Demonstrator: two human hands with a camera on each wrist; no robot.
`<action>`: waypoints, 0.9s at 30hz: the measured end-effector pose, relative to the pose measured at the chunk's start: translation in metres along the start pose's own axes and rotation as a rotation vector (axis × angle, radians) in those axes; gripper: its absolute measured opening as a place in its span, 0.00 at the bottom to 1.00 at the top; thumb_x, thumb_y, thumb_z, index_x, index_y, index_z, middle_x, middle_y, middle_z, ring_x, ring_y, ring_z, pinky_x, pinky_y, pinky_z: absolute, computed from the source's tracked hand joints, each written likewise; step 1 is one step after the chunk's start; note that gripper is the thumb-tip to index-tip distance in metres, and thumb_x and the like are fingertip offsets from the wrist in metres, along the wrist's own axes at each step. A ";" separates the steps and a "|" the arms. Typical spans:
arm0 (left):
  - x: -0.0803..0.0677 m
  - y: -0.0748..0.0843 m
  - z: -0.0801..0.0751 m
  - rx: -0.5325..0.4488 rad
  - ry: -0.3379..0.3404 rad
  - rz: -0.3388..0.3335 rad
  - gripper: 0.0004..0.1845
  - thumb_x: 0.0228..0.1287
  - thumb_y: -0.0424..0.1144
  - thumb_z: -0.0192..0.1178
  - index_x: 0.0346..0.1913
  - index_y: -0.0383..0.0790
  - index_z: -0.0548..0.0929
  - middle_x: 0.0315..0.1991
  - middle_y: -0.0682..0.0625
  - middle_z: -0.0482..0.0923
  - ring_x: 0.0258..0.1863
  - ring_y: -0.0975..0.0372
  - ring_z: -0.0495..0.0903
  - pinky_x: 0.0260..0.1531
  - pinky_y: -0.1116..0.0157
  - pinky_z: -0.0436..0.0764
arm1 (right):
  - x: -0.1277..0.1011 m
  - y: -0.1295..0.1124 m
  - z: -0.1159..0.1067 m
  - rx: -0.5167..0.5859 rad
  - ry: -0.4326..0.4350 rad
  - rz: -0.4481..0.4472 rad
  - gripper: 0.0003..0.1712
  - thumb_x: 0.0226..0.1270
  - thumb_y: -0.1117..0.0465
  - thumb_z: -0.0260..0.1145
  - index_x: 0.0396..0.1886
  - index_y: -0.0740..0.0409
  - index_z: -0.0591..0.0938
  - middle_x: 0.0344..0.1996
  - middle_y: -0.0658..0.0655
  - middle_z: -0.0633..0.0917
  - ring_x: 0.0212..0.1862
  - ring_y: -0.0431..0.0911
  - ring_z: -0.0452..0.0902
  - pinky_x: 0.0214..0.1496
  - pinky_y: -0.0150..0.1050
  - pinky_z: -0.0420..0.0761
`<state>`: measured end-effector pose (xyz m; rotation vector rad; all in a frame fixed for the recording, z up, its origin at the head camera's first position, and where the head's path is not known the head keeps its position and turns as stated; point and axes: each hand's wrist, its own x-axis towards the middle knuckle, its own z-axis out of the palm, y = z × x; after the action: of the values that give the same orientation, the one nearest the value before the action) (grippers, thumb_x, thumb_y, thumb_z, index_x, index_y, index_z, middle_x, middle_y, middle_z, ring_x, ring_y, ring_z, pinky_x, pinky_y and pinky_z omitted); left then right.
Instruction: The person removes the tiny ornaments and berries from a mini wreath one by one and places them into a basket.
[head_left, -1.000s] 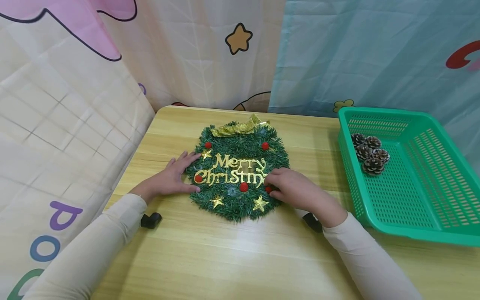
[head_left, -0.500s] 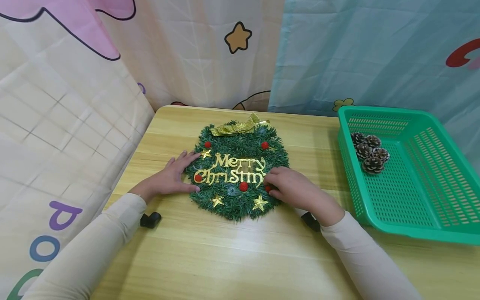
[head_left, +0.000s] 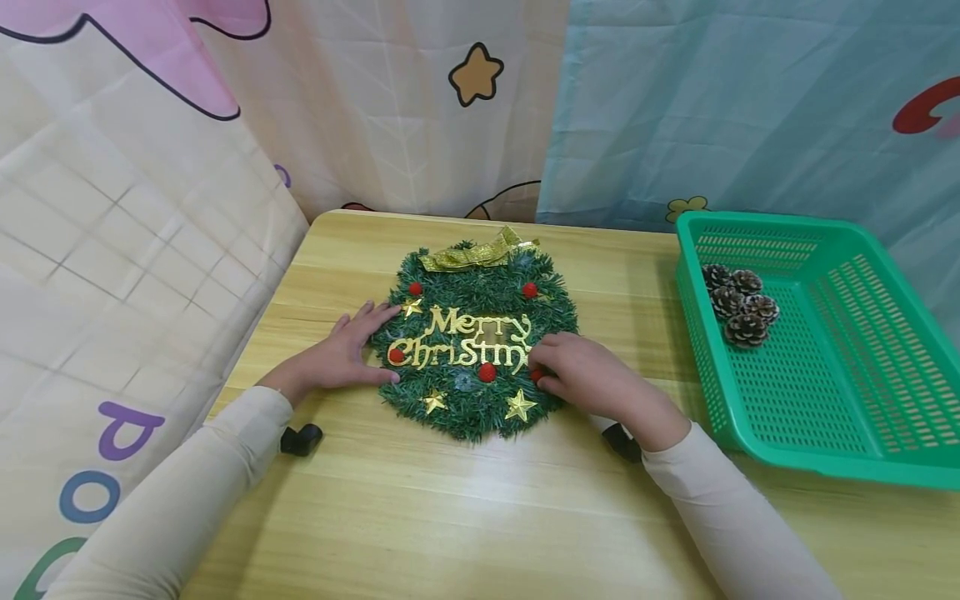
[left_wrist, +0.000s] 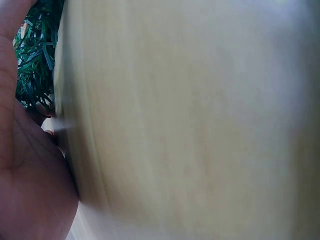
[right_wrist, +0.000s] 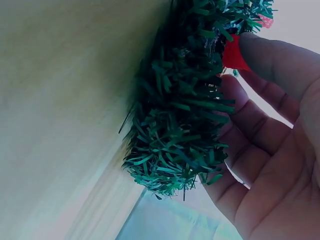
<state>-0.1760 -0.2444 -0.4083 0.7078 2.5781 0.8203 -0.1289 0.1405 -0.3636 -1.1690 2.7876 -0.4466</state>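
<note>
Fingers of right hand pinch one red berry on one wreath; left hand rests flat.

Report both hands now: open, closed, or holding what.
Left hand: open, fingers laid flat against the wreath's left edge.
Right hand: closed, fingertips pinching a red berry on the wreath.

Wreath mid-table, basket to its right, pinecones in basket
</note>
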 end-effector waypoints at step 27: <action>0.001 -0.001 0.000 -0.010 -0.003 -0.006 0.59 0.54 0.61 0.72 0.81 0.53 0.45 0.80 0.46 0.36 0.78 0.49 0.28 0.70 0.42 0.28 | -0.015 -0.012 -0.023 0.028 0.042 0.015 0.07 0.64 0.67 0.69 0.34 0.51 0.81 0.32 0.45 0.79 0.34 0.42 0.72 0.36 0.39 0.75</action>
<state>-0.1770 -0.2448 -0.4091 0.6975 2.5708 0.8289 -0.1143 0.1485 -0.3384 -1.1460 2.8143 -0.5127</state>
